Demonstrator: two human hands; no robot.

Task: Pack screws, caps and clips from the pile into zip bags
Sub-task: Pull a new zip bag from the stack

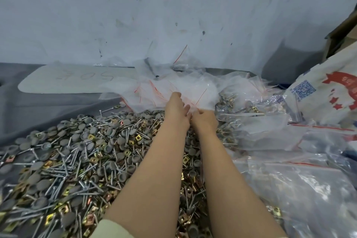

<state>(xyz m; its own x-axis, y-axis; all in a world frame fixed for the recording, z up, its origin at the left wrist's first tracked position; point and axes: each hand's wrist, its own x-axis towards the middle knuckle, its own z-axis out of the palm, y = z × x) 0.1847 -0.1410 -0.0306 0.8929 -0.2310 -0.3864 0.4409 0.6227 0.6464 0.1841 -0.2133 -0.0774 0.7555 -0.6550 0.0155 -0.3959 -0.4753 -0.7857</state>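
Both hands reach across the pile of screws, caps and clips to the empty zip bags just beyond it, probably to fetch one for filling. The left hand lays fairly straight fingers on the plastic; the right hand has its fingers tucked under (holding a bag? cannot tell). Right of the pile, a sack shows a QR code.

Outstretched left hand and right hand meet (grip unclear).

Grey cloth carries hardware pile, heap of zip bags, white board, printed sack.
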